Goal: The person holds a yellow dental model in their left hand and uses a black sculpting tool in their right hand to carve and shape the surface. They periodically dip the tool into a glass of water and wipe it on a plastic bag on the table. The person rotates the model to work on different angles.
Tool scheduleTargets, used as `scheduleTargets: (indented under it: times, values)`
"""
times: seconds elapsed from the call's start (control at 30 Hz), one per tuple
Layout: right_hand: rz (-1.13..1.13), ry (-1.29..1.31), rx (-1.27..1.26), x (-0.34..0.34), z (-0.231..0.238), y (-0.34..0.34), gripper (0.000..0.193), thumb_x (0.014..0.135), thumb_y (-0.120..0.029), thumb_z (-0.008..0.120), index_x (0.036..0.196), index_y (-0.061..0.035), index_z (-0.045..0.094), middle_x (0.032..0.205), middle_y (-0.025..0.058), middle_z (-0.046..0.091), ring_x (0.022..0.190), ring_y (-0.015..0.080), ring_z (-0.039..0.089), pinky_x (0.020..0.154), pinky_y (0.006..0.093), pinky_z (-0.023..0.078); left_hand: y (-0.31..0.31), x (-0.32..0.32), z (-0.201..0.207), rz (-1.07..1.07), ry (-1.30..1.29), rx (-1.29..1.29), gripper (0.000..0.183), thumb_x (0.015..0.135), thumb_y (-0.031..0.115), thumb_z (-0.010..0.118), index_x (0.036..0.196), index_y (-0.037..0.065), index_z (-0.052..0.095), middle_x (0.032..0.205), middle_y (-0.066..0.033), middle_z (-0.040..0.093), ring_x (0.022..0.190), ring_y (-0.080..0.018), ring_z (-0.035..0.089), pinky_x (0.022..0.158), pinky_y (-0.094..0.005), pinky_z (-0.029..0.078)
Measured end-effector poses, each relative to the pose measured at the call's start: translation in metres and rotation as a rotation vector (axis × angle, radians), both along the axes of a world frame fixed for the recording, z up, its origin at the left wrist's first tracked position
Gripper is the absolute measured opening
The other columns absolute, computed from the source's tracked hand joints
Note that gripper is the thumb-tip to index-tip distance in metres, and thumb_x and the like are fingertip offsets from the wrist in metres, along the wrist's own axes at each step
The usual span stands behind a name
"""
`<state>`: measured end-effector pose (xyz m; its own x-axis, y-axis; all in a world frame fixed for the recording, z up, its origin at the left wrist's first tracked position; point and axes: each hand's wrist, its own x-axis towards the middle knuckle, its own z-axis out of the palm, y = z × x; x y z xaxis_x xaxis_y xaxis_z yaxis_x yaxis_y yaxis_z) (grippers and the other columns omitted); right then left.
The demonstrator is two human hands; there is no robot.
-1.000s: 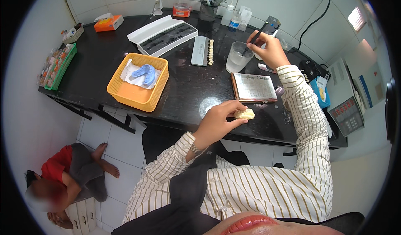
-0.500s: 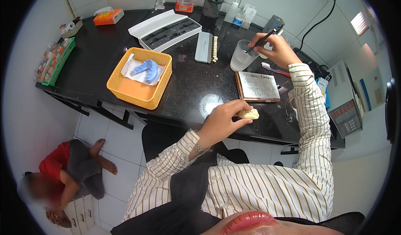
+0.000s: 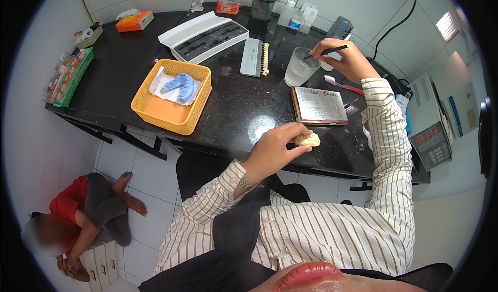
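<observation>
Between the thumb and fingers of my left hand (image 3: 275, 147) is a small pale-yellow dental model (image 3: 309, 140), held low over the table's front edge. My right hand (image 3: 346, 62) grips a slim black-handled tool (image 3: 332, 51). Its lower end reaches into a clear glass (image 3: 296, 75) of cloudy liquid, where the tip is hard to make out. Just in front of the glass lies a flat rectangular slab (image 3: 320, 105) with a pale, smeared top and reddish-brown edges. A toothbrush (image 3: 342, 84) with a red handle rests beside the slab, under my right wrist.
A yellow basket (image 3: 137, 106) holds a blue dental impression (image 3: 180, 84) on white paper. Behind are an open white case (image 3: 176, 32), a tooth shade guide (image 3: 254, 58) and a pen cup (image 3: 262, 9). A grey machine (image 3: 433, 146) stands right. A person (image 3: 78, 204) sits on the floor at left.
The black-handled tool has tilted flatter as my right hand turned, its end still in the glass. My left hand keeps the dental model in nearly the same place.
</observation>
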<state>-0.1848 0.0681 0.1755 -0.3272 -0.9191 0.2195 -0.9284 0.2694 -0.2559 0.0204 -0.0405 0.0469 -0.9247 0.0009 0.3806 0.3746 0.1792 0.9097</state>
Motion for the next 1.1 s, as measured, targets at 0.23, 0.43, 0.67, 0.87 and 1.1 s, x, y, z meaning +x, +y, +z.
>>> scheduleTargets:
  times: [0.23, 0.43, 0.67, 0.87, 1.1]
  values:
    - [-0.108, 0.013, -0.188, -0.003, -0.007, 0.002, 0.010, 0.075, -0.006, 0.063, 0.084, -0.0044, 0.059, 0.075, 0.0042, 0.062, 0.070, 0.0141, 0.059, 0.065, 0.0270, 0.046, 0.001, 0.000, 0.001, 0.009, -0.001, -0.015, 0.027, 0.073, 0.011, 0.069, 0.095, -0.001, 0.059, 0.091, -0.0094, 0.062, 0.086, -0.0188, 0.063, 0.077, -0.0278, 0.052]
    - [-0.151, 0.056, -0.366, -0.004, -0.019, 0.002, 0.011, 0.076, -0.010, 0.066, 0.082, -0.0040, 0.058, 0.068, 0.0037, 0.059, 0.060, 0.0105, 0.057, 0.058, 0.0240, 0.046, 0.003, 0.001, 0.004, 0.036, -0.006, -0.052, 0.027, 0.072, 0.011, 0.069, 0.094, -0.001, 0.059, 0.092, -0.0101, 0.062, 0.086, -0.0193, 0.063, 0.078, -0.0283, 0.052]
    - [-0.196, 0.087, -0.498, 0.013, -0.008, 0.014, 0.011, 0.077, -0.009, 0.065, 0.082, -0.0040, 0.057, 0.069, 0.0034, 0.059, 0.062, 0.0100, 0.058, 0.056, 0.0236, 0.046, 0.004, -0.001, 0.003, 0.027, -0.006, -0.053, 0.028, 0.072, 0.008, 0.070, 0.096, -0.001, 0.059, 0.092, -0.0106, 0.061, 0.087, -0.0199, 0.063, 0.078, -0.0277, 0.052]
    - [-0.198, -0.191, -0.945, 0.047, 0.002, 0.079, 0.008, 0.087, -0.008, 0.053, 0.090, -0.0006, 0.051, 0.085, 0.0071, 0.058, 0.073, 0.0107, 0.059, 0.067, 0.0223, 0.048, 0.007, -0.002, 0.005, 0.055, -0.038, -0.026, 0.028, 0.071, 0.006, 0.070, 0.096, -0.001, 0.059, 0.092, -0.0097, 0.062, 0.086, -0.0177, 0.063, 0.076, -0.0268, 0.052]
    - [-0.698, -0.032, -1.160, 0.077, -0.062, 0.212, 0.010, 0.091, -0.008, 0.045, 0.096, -0.0019, 0.040, 0.094, 0.0153, 0.057, 0.077, 0.0150, 0.059, 0.072, 0.0260, 0.049, 0.016, -0.006, -0.011, 0.091, -0.048, 0.059, 0.026, 0.070, 0.000, 0.070, 0.093, -0.003, 0.058, 0.089, -0.0102, 0.061, 0.084, -0.0170, 0.063, 0.074, -0.0256, 0.051]
